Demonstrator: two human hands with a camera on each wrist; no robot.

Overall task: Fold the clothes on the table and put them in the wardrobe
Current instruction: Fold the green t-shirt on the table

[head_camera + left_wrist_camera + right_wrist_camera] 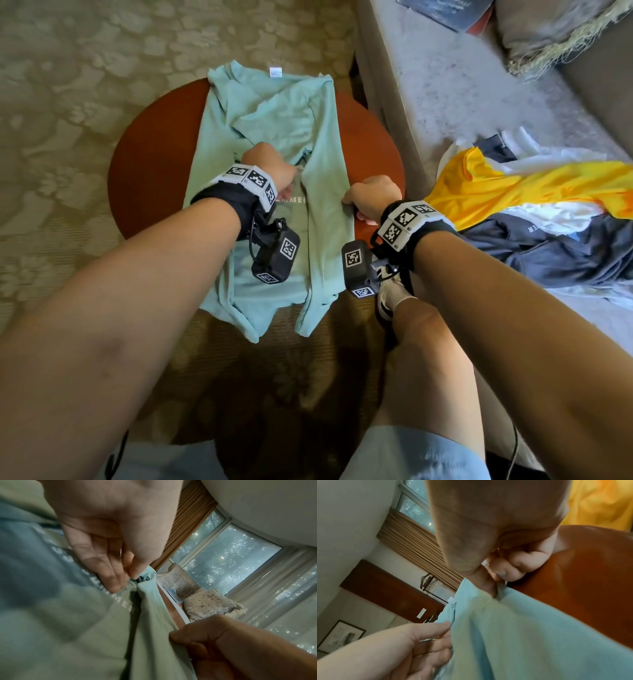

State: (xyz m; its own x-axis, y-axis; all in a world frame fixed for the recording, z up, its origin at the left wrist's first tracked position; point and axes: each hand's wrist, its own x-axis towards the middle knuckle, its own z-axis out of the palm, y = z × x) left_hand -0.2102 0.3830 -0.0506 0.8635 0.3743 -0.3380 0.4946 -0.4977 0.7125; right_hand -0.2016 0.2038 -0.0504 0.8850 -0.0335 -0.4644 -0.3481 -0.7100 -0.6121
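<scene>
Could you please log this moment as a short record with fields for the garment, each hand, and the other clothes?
garment: light green T-shirt lying on the round red table, sides folded inward
left hand: pinching the shirt's middle fold
right hand: gripping the shirt's right edge
other clothes: yellow, white and dark pile on the sofa, unfolded

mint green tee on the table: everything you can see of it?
The mint green T-shirt looks like soft knit, with a white neck tag and white lettering partly hidden. It lies on the round red-brown table, sides folded inward, hem overhanging. The left hand pinches the middle; the right hand grips its right edge.
</scene>
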